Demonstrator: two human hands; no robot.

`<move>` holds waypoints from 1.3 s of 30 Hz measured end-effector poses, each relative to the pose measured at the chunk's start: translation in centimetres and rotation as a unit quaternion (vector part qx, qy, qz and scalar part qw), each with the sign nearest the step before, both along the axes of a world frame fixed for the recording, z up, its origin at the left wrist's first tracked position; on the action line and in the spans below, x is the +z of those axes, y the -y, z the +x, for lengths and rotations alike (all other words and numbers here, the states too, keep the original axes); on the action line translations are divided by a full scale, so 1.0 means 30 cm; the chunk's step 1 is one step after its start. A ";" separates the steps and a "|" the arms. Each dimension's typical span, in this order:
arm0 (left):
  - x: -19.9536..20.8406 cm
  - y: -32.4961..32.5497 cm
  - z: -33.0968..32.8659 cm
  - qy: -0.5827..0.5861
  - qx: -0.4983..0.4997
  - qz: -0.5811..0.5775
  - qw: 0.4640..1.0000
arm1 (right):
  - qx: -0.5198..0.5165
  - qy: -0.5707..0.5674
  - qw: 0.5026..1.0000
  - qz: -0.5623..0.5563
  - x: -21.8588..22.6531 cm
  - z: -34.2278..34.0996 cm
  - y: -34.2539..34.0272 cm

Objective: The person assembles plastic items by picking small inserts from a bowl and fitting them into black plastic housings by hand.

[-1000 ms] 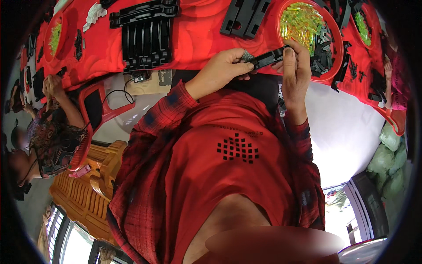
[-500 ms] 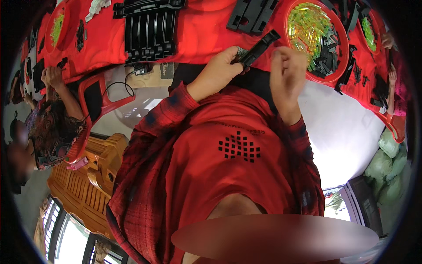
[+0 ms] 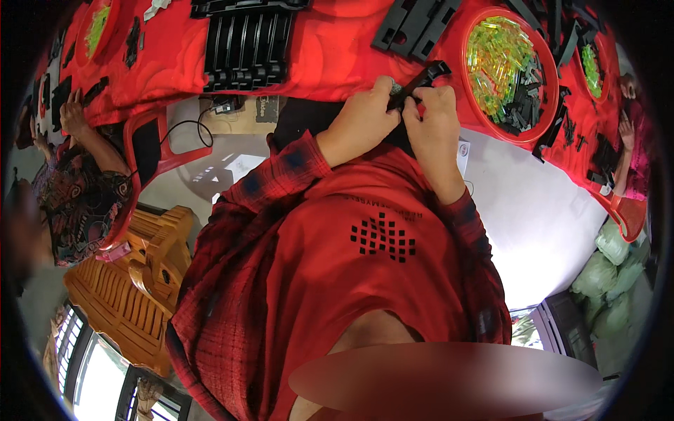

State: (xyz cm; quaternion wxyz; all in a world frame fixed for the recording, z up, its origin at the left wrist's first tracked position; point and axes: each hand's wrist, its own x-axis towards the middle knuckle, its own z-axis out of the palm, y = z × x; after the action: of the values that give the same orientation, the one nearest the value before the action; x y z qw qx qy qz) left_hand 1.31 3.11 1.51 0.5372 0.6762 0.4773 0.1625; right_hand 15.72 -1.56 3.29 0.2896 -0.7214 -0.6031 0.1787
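Note:
A long, narrow black plastic part (image 3: pixel 430 73) is gripped in my left hand (image 3: pixel 359 121), just off the near table edge. Its far end sticks up toward the right. My right hand (image 3: pixel 437 128) is closed at the part's near side, fingertips bent in against it. Whatever the right fingertips may pinch is hidden. Right of my hands, a round red basin (image 3: pixel 480 118) holds yellow-green clear tubes (image 3: pixel 497 52) and small black pieces (image 3: pixel 525 104).
A ribbed black tray (image 3: pixel 247 45) and flat black plates (image 3: pixel 415 27) lie on the red tablecloth (image 3: pixel 330 43). Another person's hand (image 3: pixel 72 116) works at far left, and a person in pink (image 3: pixel 635 151) sits at right. A red chair (image 3: pixel 163 144) stands left.
My right hand has moved left and in to the black part, meeting my left hand. The left hand has shifted slightly right and down. The whole view has shifted a little.

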 end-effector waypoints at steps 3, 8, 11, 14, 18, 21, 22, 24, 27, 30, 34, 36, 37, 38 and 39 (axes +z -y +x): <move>0.009 -0.004 0.000 -0.002 -0.012 0.004 1.000 | -0.018 -0.044 0.999 -0.012 -0.003 0.002 0.003; 0.001 0.004 0.001 -0.002 -0.010 0.029 1.000 | -0.011 -0.027 1.000 -0.011 -0.006 0.017 -0.006; 0.000 0.011 0.002 0.005 0.002 0.040 0.999 | -0.015 -0.041 0.999 -0.025 -0.005 0.023 -0.018; 0.005 0.010 0.008 -0.004 0.012 0.042 0.999 | -0.029 -0.056 0.997 -0.035 -0.002 0.020 -0.025; 0.002 0.009 0.019 -0.027 0.008 0.021 0.999 | -0.046 -0.068 0.997 -0.010 -0.016 0.017 -0.021; -0.023 0.015 0.012 0.024 0.026 -0.007 0.999 | -0.039 -0.068 0.997 0.012 -0.005 0.013 -0.010; -0.023 0.019 0.012 0.023 0.028 -0.006 0.999 | -0.038 -0.068 0.997 0.012 -0.002 0.011 -0.007; -0.020 0.032 0.013 0.052 0.023 -0.010 0.998 | -0.040 -0.081 0.996 0.023 0.005 0.006 0.000; -0.003 0.054 0.013 0.041 0.015 0.098 0.994 | -0.027 -0.042 0.998 0.033 0.021 0.003 0.015; 0.001 0.066 0.008 0.021 0.017 0.096 0.995 | -0.034 -0.033 0.998 0.043 0.020 -0.006 0.033; 0.006 0.089 -0.011 0.029 0.021 0.061 0.997 | -0.047 -0.046 0.998 0.011 0.042 -0.036 0.063; -0.008 0.092 -0.018 0.028 0.022 0.032 0.999 | -0.021 -0.014 0.999 0.048 0.032 -0.038 0.072; -0.008 0.094 -0.022 0.028 0.022 0.032 0.999 | -0.021 -0.014 0.999 0.048 0.028 -0.039 0.080; -0.007 0.095 -0.027 0.050 0.019 0.003 0.999 | -0.021 -0.045 0.996 0.072 0.023 -0.041 0.089; -0.006 0.098 -0.030 0.073 0.015 -0.026 0.997 | -0.020 -0.076 0.992 0.095 0.017 -0.043 0.097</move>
State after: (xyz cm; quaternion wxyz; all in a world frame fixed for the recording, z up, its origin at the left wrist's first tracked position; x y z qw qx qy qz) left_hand 0.42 0.18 1.34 0.5856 0.6407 0.4514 0.2070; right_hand 14.44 -4.47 3.80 0.4059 -0.6868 -0.5787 0.1691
